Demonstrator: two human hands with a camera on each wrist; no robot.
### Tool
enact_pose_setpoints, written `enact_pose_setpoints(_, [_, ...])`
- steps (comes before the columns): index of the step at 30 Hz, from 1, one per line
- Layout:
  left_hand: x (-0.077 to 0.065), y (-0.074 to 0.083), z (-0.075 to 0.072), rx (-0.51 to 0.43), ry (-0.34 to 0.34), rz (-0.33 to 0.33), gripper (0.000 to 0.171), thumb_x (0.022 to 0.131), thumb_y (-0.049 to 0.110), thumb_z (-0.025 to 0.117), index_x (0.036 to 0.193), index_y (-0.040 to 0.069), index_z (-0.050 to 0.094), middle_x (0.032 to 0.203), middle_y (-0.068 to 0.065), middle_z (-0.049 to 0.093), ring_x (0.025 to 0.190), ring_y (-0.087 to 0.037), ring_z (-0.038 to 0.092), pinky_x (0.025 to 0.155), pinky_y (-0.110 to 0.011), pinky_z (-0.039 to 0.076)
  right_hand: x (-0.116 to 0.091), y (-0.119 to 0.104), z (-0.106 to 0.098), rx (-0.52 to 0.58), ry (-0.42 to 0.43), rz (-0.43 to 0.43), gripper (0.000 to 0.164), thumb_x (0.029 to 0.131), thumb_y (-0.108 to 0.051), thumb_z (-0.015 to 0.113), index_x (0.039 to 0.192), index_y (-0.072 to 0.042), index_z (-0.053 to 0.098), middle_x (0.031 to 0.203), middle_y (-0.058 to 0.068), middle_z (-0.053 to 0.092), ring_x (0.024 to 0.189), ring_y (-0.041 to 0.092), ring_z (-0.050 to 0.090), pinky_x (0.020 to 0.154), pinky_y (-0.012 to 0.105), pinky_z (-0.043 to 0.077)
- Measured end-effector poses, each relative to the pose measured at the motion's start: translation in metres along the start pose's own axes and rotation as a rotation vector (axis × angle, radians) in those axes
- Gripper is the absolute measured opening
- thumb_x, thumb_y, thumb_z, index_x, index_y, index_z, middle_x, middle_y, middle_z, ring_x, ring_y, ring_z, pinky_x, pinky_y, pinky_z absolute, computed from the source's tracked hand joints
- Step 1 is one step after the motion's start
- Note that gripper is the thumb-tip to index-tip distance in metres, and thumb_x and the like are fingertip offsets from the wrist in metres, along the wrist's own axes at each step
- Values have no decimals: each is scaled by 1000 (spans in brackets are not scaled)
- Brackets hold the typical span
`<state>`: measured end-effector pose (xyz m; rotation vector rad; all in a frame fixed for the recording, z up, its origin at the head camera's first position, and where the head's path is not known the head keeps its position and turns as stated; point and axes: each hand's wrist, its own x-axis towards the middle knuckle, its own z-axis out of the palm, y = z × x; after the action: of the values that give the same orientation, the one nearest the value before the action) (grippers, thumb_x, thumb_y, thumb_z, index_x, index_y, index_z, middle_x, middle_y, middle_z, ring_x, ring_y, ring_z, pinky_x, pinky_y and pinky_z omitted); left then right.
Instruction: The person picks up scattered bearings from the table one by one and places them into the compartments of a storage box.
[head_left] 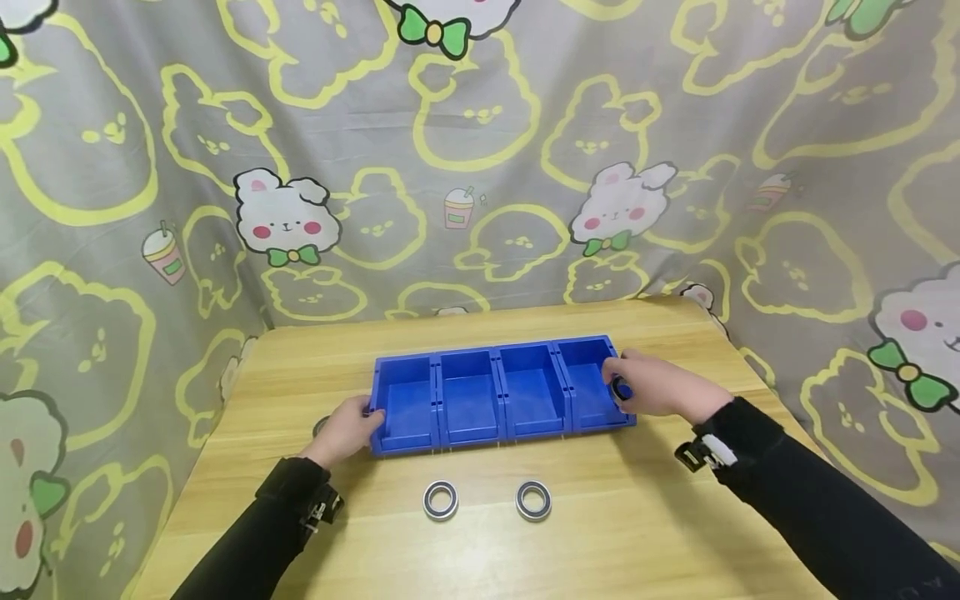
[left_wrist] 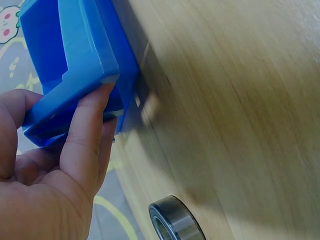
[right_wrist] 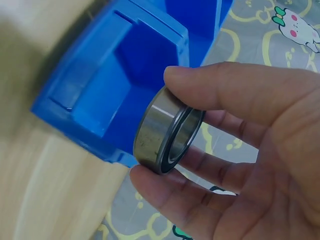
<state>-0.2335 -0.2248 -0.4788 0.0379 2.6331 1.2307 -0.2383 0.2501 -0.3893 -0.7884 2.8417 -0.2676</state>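
A row of joined blue bins lies across the table. My left hand grips the left end wall of the row, thumb on the inner side; the left wrist view shows the fingers round the bin's edge. At the right end, my right hand pinches a ball bearing between thumb and fingers, over the rightmost bin. The bearing is tilted, with its ring opening facing the palm. Another bearing lies on the table beside the left hand, partly hidden by it in the head view.
Two more bearings, one on the left and one on the right, lie flat on the wooden table in front of the bins. A grey patterned curtain hangs behind and on both sides of the table.
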Motion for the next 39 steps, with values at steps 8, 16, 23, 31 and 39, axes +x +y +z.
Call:
enact_pose_setpoints(8, [4, -1, 1, 5, 3, 6, 36, 102, 17, 53, 127, -10, 57, 101, -14, 66, 80, -20, 63, 66, -32, 54, 33, 8, -5, -26, -42, 41, 35, 81, -9, 80, 112, -5, 63, 102, 13, 55, 85, 25, 53, 77, 42, 49])
enact_pose_setpoints(16, [1, 1, 1, 14, 8, 3, 38, 102, 17, 53, 128, -9, 57, 102, -15, 66, 79, -19, 63, 65, -31, 54, 61, 13, 8, -42, -55, 91, 37, 82, -9, 79, 117, -5, 65, 110, 15, 56, 90, 25, 55, 83, 43, 50])
enact_pose_setpoints(23, [-1, 2, -1, 9, 20, -27, 40, 102, 19, 53, 131, -9, 55, 105, -15, 65, 81, -20, 63, 66, -34, 54, 76, 12, 21, -36, -76, 107, 37, 81, -8, 81, 114, -7, 64, 113, 17, 57, 90, 24, 57, 81, 43, 51])
enact_pose_setpoints(31, [-1, 0, 0, -14, 28, -25, 37, 102, 17, 53, 129, -8, 57, 97, -14, 64, 73, -19, 61, 60, -33, 51, 90, 14, 35, -45, -84, 122, 38, 79, -5, 81, 114, -5, 65, 112, 18, 61, 96, 28, 60, 83, 44, 53])
enact_pose_setpoints(39, [-1, -2, 4, -35, 32, -23, 36, 102, 16, 54, 128, -9, 58, 95, -12, 65, 68, -18, 60, 57, -32, 49, 91, 16, 55, -90, -114, 126, 57, 81, -2, 79, 132, 8, 56, 127, 28, 59, 122, 43, 54, 102, 51, 45])
